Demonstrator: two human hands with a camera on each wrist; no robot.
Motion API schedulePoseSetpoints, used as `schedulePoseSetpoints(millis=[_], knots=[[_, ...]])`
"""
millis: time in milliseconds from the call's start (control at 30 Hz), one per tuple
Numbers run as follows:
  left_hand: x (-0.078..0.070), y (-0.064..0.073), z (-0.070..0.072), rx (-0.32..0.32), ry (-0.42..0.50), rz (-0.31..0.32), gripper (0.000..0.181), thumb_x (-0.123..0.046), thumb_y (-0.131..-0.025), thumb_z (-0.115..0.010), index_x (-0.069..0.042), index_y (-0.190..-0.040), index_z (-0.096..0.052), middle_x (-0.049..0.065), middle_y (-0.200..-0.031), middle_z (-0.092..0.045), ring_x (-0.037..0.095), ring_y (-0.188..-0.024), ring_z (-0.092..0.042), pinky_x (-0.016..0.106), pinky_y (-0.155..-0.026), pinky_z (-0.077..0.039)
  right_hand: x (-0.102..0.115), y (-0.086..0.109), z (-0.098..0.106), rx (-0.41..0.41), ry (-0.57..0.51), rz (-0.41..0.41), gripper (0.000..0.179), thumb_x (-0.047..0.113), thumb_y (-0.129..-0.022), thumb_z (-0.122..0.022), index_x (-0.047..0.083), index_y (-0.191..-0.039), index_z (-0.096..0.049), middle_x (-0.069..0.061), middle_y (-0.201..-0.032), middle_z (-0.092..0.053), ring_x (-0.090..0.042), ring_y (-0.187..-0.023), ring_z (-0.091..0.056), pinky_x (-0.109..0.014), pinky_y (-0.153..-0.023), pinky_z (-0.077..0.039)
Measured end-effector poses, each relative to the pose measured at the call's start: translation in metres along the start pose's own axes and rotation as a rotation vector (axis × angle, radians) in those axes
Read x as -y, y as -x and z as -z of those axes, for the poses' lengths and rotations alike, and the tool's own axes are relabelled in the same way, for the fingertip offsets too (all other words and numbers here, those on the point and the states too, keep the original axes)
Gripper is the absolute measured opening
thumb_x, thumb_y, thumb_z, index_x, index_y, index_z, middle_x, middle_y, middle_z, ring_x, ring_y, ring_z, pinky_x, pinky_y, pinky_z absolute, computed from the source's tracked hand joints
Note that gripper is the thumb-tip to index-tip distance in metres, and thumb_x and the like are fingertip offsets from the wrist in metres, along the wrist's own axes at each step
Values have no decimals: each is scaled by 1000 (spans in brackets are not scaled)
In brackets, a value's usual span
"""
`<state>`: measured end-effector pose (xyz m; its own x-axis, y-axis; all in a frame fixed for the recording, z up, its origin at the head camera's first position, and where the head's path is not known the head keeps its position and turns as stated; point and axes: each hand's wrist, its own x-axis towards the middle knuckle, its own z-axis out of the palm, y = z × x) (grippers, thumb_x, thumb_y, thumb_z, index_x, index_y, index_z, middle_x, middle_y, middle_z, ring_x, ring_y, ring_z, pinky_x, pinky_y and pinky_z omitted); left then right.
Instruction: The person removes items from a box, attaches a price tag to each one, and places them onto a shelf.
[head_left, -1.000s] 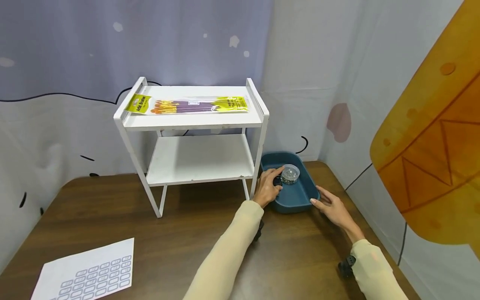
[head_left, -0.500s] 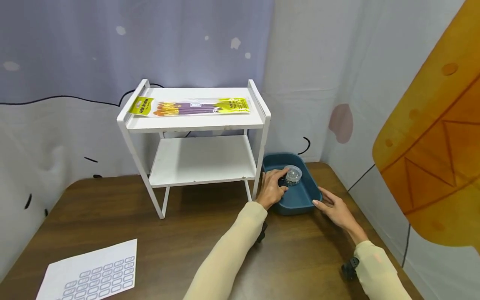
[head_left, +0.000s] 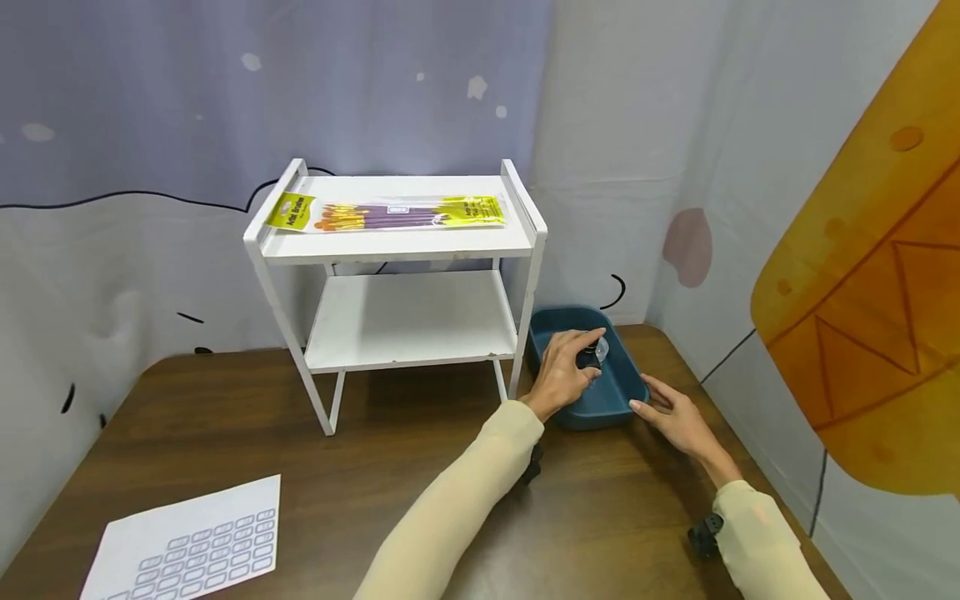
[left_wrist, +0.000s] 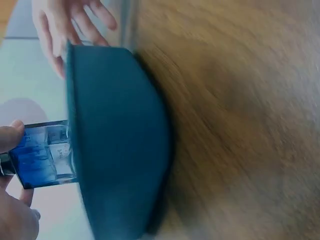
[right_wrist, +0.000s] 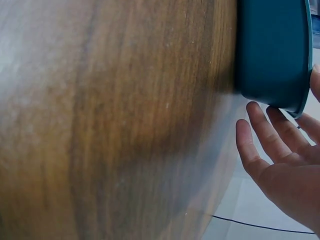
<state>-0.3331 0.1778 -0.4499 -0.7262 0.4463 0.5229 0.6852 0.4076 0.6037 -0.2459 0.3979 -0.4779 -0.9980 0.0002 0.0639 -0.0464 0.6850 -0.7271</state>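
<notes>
My left hand (head_left: 562, 371) grips a blue glass perfume bottle (left_wrist: 42, 155) between thumb and fingers, over the teal bin (head_left: 626, 396). In the left wrist view the bottle's lower part is hidden behind the bin's wall. Only a dark part of it shows in the head view. Behind it in the bin, a clear round jar (head_left: 602, 348) is mostly covered by my left hand. My right hand (head_left: 678, 425) touches the bin's front right corner, its thumb and fingertips along the rim and the outer wall, with the fingers fairly straight.
A white two-tier shelf (head_left: 412, 321) stands just left of the bin, with a packet of artist brushes (head_left: 397, 215) on its top tier. A sheet of printed labels (head_left: 195, 546) lies at the table's front left. Cloth curtains (head_left: 600, 125) hang behind and to the right.
My left hand has moved slightly right and up with the dark-looking bottle, now covering most of the round jar. The right hand stays at the bin's corner. The head view has shifted slightly.
</notes>
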Motion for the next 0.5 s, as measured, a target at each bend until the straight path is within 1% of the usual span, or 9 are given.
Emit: schedulePoseSetpoints(millis=[67,267,367,500], knots=[[-9,0,5,11,11,-26,64,-12,-84,-80,-20,-143,-57,4,-133,-63,24,-126,-53,37,-110,-43,0,-1,1,4,0,1,71,34,-101,-59,1,-156,-28,-38,-151,-35,-54,-134,-43,-61,-102,-46],[-32,3,20,53,-3,-110,65,-16,-85,-80,-21,-144,-55,3,-133,-63,23,-129,-52,35,-111,-41,0,-2,0,12,-7,11,72,36,-101,-58,0,-156,-27,-37,-152,-33,-55,-135,-41,-62,-102,-45],[-39,8,27,70,-5,-140,65,-16,-84,-81,-20,-144,-55,3,-131,-63,23,-129,-52,34,-112,-41,-1,-1,-1,11,-10,15,72,36,-101,-58,-1,-156,-27,-38,-151,-35,-55,-134,-42,-62,-101,-46],[-45,19,37,78,9,-172,66,-15,-82,-83,-19,-142,-57,4,-129,-64,22,-126,-54,32,-111,-42,-1,1,-1,5,-12,21,71,35,-102,-57,-1,-155,-28,-38,-149,-38,-55,-133,-44,-61,-99,-48]])
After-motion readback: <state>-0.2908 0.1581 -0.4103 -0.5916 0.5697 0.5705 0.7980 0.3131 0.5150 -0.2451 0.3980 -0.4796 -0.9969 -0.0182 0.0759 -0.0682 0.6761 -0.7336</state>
